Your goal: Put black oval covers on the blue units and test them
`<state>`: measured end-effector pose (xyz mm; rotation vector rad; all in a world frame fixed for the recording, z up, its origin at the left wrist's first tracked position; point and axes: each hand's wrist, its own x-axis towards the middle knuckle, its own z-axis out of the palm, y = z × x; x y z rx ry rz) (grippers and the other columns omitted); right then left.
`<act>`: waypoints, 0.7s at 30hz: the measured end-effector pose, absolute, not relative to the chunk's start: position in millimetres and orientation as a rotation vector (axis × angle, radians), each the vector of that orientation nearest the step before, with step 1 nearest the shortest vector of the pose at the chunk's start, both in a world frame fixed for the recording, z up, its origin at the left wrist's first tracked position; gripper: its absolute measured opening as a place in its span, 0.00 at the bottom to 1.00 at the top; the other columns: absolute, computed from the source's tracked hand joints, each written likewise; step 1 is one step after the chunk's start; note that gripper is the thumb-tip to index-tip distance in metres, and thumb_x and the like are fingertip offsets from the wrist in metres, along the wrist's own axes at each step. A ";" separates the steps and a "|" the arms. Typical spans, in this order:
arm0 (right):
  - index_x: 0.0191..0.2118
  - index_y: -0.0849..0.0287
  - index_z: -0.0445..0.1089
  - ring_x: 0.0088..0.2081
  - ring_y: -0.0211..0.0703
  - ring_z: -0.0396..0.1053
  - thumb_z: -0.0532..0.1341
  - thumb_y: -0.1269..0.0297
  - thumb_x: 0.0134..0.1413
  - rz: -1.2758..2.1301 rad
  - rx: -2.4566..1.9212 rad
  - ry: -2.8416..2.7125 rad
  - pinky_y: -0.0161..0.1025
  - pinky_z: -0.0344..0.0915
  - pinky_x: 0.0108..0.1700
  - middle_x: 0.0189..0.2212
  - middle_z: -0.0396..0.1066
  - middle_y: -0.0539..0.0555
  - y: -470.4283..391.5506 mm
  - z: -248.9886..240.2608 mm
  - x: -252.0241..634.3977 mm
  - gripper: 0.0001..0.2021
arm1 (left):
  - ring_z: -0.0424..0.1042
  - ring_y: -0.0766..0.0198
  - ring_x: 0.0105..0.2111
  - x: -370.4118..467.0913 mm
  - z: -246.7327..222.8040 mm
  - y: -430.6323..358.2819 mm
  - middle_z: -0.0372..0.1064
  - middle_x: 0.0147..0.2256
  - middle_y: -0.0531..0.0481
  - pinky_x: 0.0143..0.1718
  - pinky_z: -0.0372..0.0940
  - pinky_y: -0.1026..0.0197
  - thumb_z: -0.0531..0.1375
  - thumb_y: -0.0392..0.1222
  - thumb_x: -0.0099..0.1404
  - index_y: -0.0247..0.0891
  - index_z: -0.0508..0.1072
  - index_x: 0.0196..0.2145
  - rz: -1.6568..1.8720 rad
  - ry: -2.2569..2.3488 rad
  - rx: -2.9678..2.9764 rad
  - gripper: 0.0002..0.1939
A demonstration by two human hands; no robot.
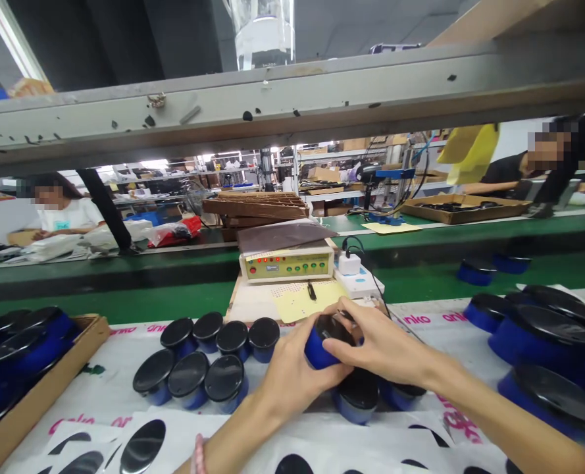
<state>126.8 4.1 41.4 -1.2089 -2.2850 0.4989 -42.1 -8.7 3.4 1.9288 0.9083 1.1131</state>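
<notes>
A round blue piece with a glossy black top is held between my two hands, a little above the table. My left hand wraps round its left and lower side. On its right and far side, my right hand grips it, with the thumb on the black top. Another such piece stands just below my hands, and one more is partly hidden beneath my right hand. To the left, several similar pieces stand in two rows with black tops up.
White sheets with black ovals lie at the front. A cardboard box of blue pieces is at left; more pieces stand at right. A control box and power strip are behind. A shelf beam crosses above. Two people sit beyond.
</notes>
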 end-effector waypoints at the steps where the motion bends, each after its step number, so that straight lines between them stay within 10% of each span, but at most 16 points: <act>1: 0.37 0.58 0.61 0.27 0.38 0.62 0.57 0.58 0.55 0.494 -1.212 -2.260 0.34 0.57 0.29 0.26 0.66 0.47 3.5 40.5 125.5 0.09 | 0.69 0.59 0.47 -41.4 6.3 -10.6 0.69 0.48 0.56 0.51 0.62 0.60 0.64 0.38 0.57 0.45 0.65 0.52 1.110 0.911 1.929 0.25; 13: 0.49 0.55 0.59 0.26 0.42 0.67 0.51 0.46 0.59 0.361 -1.169 -2.301 0.37 0.62 0.30 0.27 0.66 0.49 -4.7 55.0 133.7 0.20 | 0.67 0.48 0.42 -89.8 41.0 -14.6 0.66 0.42 0.42 0.40 0.66 0.51 0.63 0.39 0.47 0.35 0.64 0.43 0.342 1.362 2.469 0.25; 21: 0.39 0.54 0.62 0.22 0.41 0.64 0.49 0.41 0.57 0.186 -1.198 -2.414 0.37 0.57 0.24 0.23 0.66 0.49 0.5 95.7 139.9 0.20 | 0.40 0.39 0.63 -130.2 52.0 -12.3 0.50 0.61 0.42 0.60 0.46 0.42 0.71 0.39 0.39 0.41 0.68 0.47 0.057 1.352 2.480 0.34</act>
